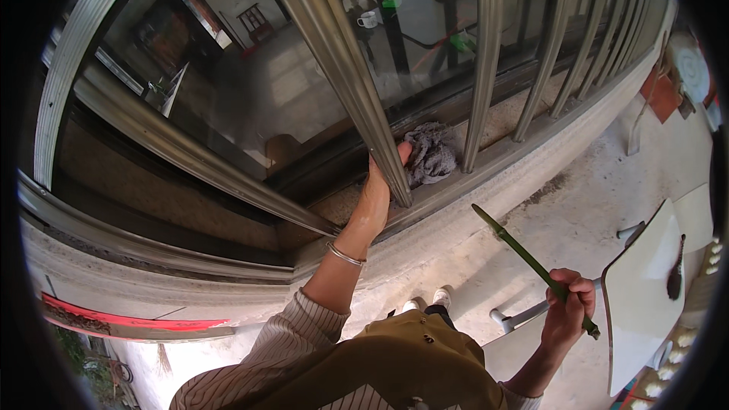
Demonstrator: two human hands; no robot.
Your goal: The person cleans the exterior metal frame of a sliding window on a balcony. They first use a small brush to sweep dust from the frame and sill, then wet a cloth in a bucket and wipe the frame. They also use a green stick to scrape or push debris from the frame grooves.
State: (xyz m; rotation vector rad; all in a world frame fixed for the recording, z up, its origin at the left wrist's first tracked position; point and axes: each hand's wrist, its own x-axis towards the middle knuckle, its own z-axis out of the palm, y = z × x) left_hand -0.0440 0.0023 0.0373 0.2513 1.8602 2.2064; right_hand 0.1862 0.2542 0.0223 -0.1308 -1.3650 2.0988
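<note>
My left hand [377, 182] reaches between the metal window bars, partly hidden behind one upright bar [364, 91]. Past that bar, a fingertip presses against a crumpled grey cloth [434, 154] on the window ledge. The hand seems to grip this cloth, though most of its fingers are out of sight. A bracelet [344, 254] circles the left wrist. Lower right, my right hand [569, 302] grips a green bamboo stick [527, 259] near its thicker, jointed end. The stick's slanted tip points up and left toward the ledge, apart from it.
More bars [544, 62] stand along the ledge, before dark-framed glass. Through the glass show a white mug [367, 20] and a wooden chair [254, 23]. Beside my right hand is a pale tabletop [638, 302] with a dark brush [676, 273] on it. Concrete floor [569, 205] lies below.
</note>
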